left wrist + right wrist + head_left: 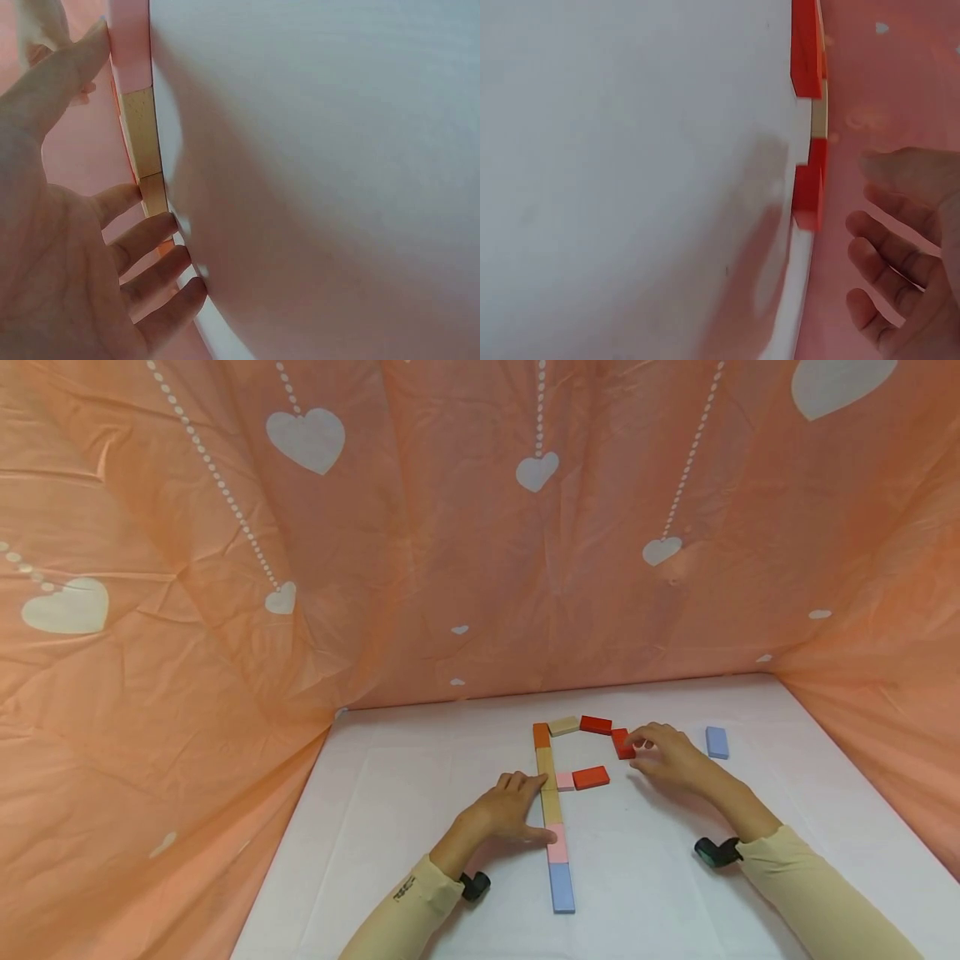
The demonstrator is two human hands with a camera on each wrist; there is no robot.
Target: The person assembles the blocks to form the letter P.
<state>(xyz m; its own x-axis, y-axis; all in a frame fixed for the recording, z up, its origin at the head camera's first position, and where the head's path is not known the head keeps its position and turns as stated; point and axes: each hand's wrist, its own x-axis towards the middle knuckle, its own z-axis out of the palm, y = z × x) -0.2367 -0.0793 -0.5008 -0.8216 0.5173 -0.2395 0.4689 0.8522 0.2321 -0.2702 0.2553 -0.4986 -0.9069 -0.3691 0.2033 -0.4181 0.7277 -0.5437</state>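
Observation:
Flat rectangular blocks lie in a P-like outline on the white table. Its upright is an orange block (542,735), two plain wooden blocks (552,807), a pink block (557,843) and a blue block (562,888). My left hand (510,810) rests along this row with spread fingers; its thumb is at the pink block, its fingertips by the wooden ones. My right hand (670,755), fingers loosely bent, is beside the end red block (622,744) of the upper curve. In the right wrist view a gap shows between that hand (907,247) and the blocks.
The upper curve also has a wooden block (564,726) and a red block (596,725). A small pink block (565,782) and a red block (591,777) form the middle bar. One blue block (717,742) lies apart at right. An orange curtain (420,568) hangs behind the table (420,760).

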